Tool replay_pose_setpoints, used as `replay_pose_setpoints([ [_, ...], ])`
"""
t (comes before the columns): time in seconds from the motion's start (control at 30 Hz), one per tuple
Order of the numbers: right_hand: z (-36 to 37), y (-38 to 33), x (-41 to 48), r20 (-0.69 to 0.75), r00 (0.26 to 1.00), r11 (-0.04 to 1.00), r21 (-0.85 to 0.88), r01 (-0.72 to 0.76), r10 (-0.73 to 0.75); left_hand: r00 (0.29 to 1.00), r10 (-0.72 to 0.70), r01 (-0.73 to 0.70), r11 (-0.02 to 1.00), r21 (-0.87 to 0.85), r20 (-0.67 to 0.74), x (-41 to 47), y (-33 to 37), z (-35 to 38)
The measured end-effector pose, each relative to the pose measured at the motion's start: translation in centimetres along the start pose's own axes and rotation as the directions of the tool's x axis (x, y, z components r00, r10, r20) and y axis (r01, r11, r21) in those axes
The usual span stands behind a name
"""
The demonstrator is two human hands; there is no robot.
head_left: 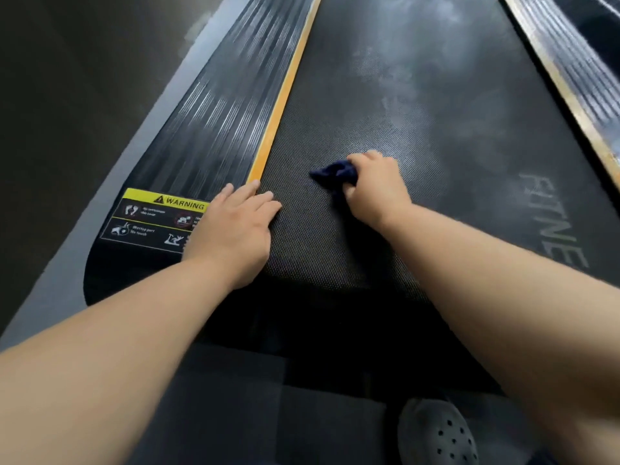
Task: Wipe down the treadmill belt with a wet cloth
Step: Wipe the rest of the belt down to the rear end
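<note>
The black textured treadmill belt runs away from me, with pale dusty smears further up and grey lettering at its right. My right hand grips a small dark blue cloth, bunched up and pressed on the belt near its rear end. My left hand rests flat with straight fingers across the belt's left edge and the end of the yellow strip.
A ribbed black side rail with a yellow warning label lies left of the belt. Another rail borders the right side. Dark floor lies to the left. A grey perforated clog stands on the dark mat behind the treadmill.
</note>
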State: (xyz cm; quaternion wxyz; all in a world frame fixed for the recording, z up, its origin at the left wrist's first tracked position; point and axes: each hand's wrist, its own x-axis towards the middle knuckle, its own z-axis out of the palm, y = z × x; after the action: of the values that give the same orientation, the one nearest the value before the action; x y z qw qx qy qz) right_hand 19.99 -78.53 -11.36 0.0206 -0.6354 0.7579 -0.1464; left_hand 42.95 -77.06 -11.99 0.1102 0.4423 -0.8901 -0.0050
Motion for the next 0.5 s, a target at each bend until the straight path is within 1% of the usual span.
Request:
replay_pose_setpoints([
  [0.03,0.2,-0.6,0.2,-0.029,0.997,0.997,-0.010,-0.071,0.070,1.000,0.000,0.000,1.000,-0.002,-0.009,0.0,0.0,0.0],
  [0.07,0.2,-1.4,-0.4,-0.045,0.994,0.995,-0.001,-0.100,0.100,1.000,0.001,-0.001,1.000,-0.001,-0.014,0.1,0.1,0.0],
  [0.1,0.1,-2.3,-1.9,-0.044,0.995,0.996,0.021,-0.086,0.087,1.000,0.003,-0.003,1.000,0.001,-0.017,0.1,0.1,0.1],
  [0.17,0.2,-3.7,-6.2,-0.060,0.996,0.993,0.100,0.070,-0.065,0.999,0.018,-0.018,1.000,0.011,-0.034,0.2,0.0,0.1],
  [0.23,-0.1,-4.7,-10.2,-0.017,0.969,0.954,0.172,0.245,-0.246,0.999,0.029,-0.029,0.999,0.018,-0.023,0.2,0.0,0.0],
  [0.3,-0.3,-4.1,-9.0,0.015,0.937,0.927,0.151,0.342,-0.348,0.999,0.039,-0.039,0.999,0.020,-0.010,0.1,0.0,0.0],
  [0.33,-0.1,-3.7,-7.2,0.006,0.932,0.927,0.099,0.361,-0.363,0.999,0.041,-0.041,0.999,0.022,-0.012,0.1,0.0,0.0],
  [0.37,0.2,-3.4,-5.2,-0.009,0.945,0.944,0.043,0.327,-0.326,0.999,0.039,-0.039,0.999,0.021,-0.013,0.1,0.0,0.0],
  [0.4,0.6,-3.2,-3.0,-0.029,0.969,0.969,0.008,0.248,-0.247,0.999,0.035,-0.035,0.999,0.017,-0.014,0.1,-0.1,0.0],
  [0.43,0.8,-3.0,-0.9,-0.029,0.990,0.991,-0.008,0.136,-0.136,0.999,0.033,-0.032,0.999,0.016,-0.015,0.1,-0.1,0.0],
  [0.47,1.1,-3.0,0.8,-0.030,0.999,1.000,-0.012,0.027,-0.027,0.999,0.032,-0.032,0.999,0.021,-0.019,0.1,-0.1,0.1],
  [0.5,1.4,-3.2,1.9,-0.036,0.998,0.999,-0.006,-0.049,0.049,0.999,0.032,-0.031,0.999,0.026,-0.021,0.1,-0.1,0.1],
])
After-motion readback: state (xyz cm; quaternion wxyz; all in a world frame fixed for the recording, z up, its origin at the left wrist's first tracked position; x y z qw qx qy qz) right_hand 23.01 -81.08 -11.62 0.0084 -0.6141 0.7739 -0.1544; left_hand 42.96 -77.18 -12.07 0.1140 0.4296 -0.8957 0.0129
